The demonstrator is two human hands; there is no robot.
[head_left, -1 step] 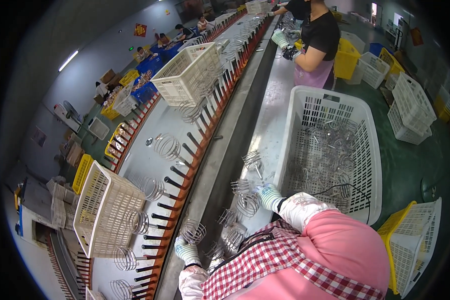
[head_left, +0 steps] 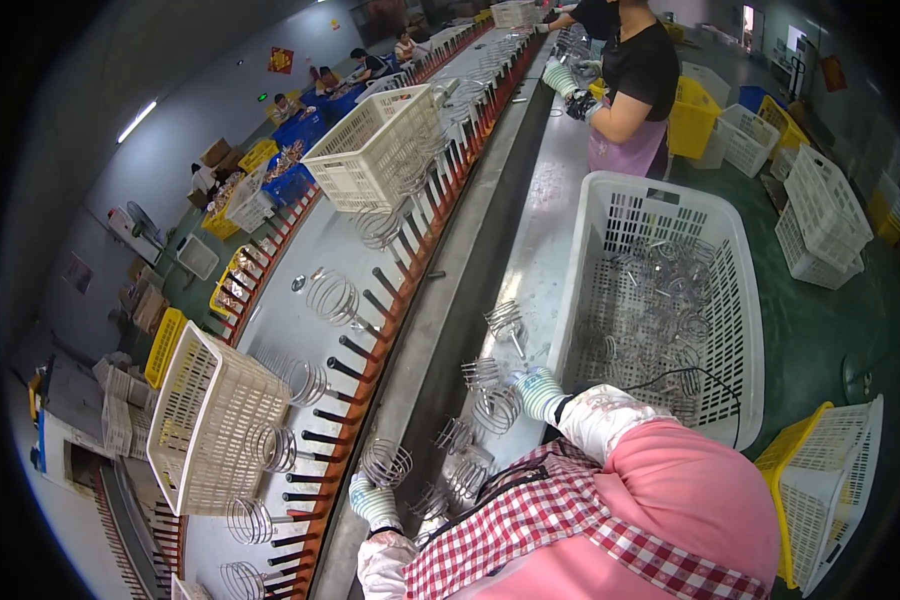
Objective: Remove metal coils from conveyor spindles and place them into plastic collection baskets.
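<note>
My left hand (head_left: 375, 505), in a white knit glove, is closed at the base of a round wire cage (head_left: 385, 463) beside the conveyor's edge. My right hand (head_left: 540, 393), gloved alike, has its fingers at another wire cage (head_left: 496, 410) on the metal worktop (head_left: 545, 260); its fingertips are partly hidden, so its grip is unclear. More wire cages lie between my hands, such as one (head_left: 455, 435) near my apron. Farther along the worktop, a cage with a short metal stem (head_left: 505, 320) lies alone.
A large white crate (head_left: 740, 300) holding many wire pieces stands to my right. On the left runs a conveyor (head_left: 270, 310) edged with black rods (head_left: 345, 368), carrying cages and white baskets (head_left: 185, 400). A co-worker in black (head_left: 650, 70) stands ahead at the worktop.
The conveyor's rods and the wire cages on it have shifted very slightly toward me. My hands have not visibly moved.
</note>
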